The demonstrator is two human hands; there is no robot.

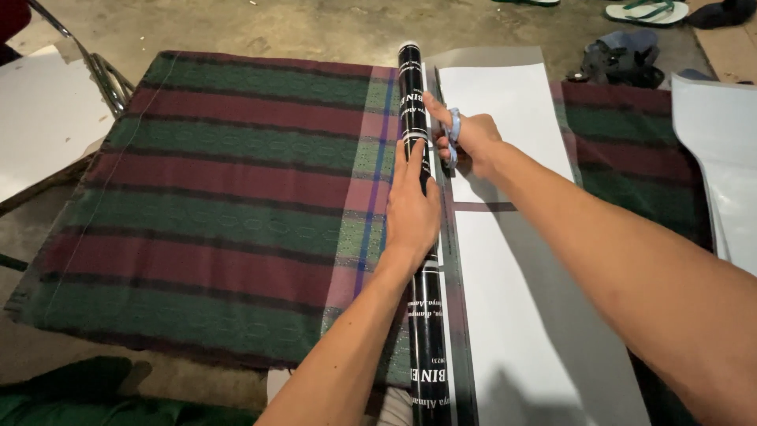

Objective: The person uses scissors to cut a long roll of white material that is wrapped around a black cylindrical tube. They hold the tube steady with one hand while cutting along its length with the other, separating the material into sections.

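A long black roll [427, 331] with white print lies lengthwise on a green and maroon striped cloth [236, 189]. My left hand [410, 209] presses flat on the roll's middle, index finger stretched along it. My right hand [465, 134] grips pale blue scissors [452, 136] right beside the roll, at the edge of a white sheet [512, 300] unrolled to the right. A thin dark gap [485, 207] crosses the white sheet just below the scissors.
The cloth covers a bare concrete floor [315, 28]. White sheets lie at the far left [39, 118] and far right [721, 158]. Sandals [650, 11] and a dark bundle [623, 59] sit at the top right. A metal frame [102, 71] stands at the top left.
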